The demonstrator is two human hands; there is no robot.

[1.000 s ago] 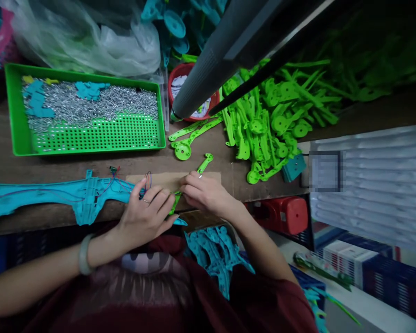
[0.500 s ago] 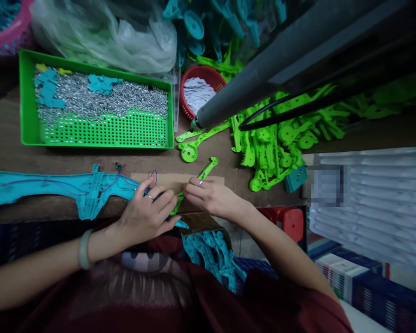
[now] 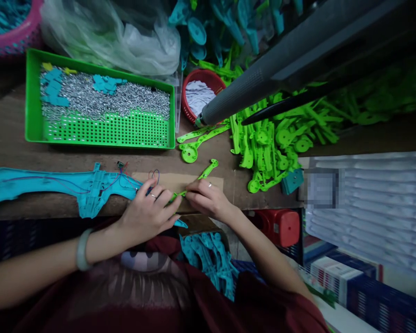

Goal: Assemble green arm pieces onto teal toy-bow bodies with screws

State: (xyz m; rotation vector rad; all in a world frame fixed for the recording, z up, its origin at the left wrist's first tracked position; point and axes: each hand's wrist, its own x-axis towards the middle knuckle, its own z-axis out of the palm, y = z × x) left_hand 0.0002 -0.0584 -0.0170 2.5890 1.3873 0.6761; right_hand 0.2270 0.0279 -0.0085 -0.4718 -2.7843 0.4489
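A long blue plastic shell [image 3: 65, 182] with thin red and blue wires lies along the table's front edge. My left hand [image 3: 152, 206] is closed over its right end, hiding most of it; a blue tip shows below the fingers. Between my hands is a small bright green plastic part [image 3: 178, 194], its left end by my left fingertips. My right hand [image 3: 210, 199] pinches the right end of that part. Just beyond the right fingers, a green arm-shaped piece [image 3: 208, 169] lies on a strip of cardboard [image 3: 217, 182].
A green perforated tray [image 3: 100, 145] holds many small screws and blue pieces. Behind it are a plastic bag [image 3: 114, 37] and a red basket [image 3: 213, 78] of white pieces. A grey electric screwdriver [image 3: 235, 88] hangs from upper right, over piled green parts [image 3: 263, 138]. Blue parts [image 3: 210, 259] fill a box below.
My right hand has drawn slightly down and right, and more of the green part shows between my fingertips. My left hand stays on the blue shell. The view has shifted a little.
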